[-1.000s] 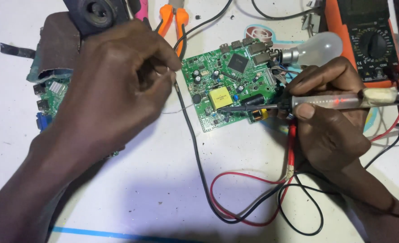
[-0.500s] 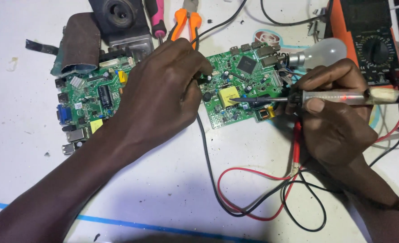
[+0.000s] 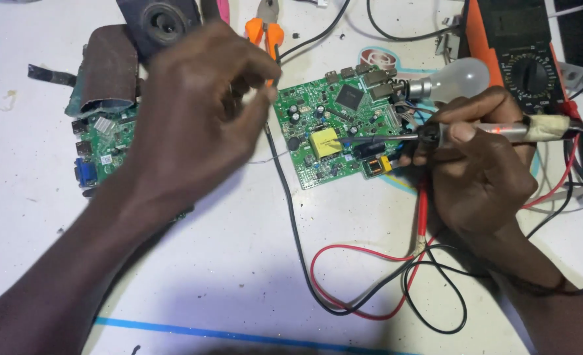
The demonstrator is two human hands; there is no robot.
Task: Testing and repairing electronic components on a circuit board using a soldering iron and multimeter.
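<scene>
Right hand (image 3: 482, 177) at centre right of the frame, fingers wrapped around a soldering iron (image 3: 475, 131) held nearly level, tip pointing left and resting on the green circuit board (image 3: 334, 131) just beside its yellow block component (image 3: 324, 142). Board lying flat and slightly tilted on the white worktop (image 3: 239, 263), at upper centre of the frame. Left hand (image 3: 193, 125) raised at upper left centre, blurred, fingers curled close together near a black cable (image 3: 291, 217); cannot tell whether anything is pinched between them. Beneath that hand a second green board (image 3: 100, 148), partly covered. Brown roll of sanding cloth (image 3: 110, 69) at upper left, a dark round-holed part (image 3: 163, 23) beside it. Orange-handled pliers (image 3: 265, 29) at top centre. Clear light bulb (image 3: 459, 79) just above the right hand, touching the board's right edge. Orange multimeter (image 3: 521, 59) in the upper right corner. Red and black leads (image 3: 370, 289) looped across lower centre. Blue tape line (image 3: 239, 335) along the bottom edge.
</scene>
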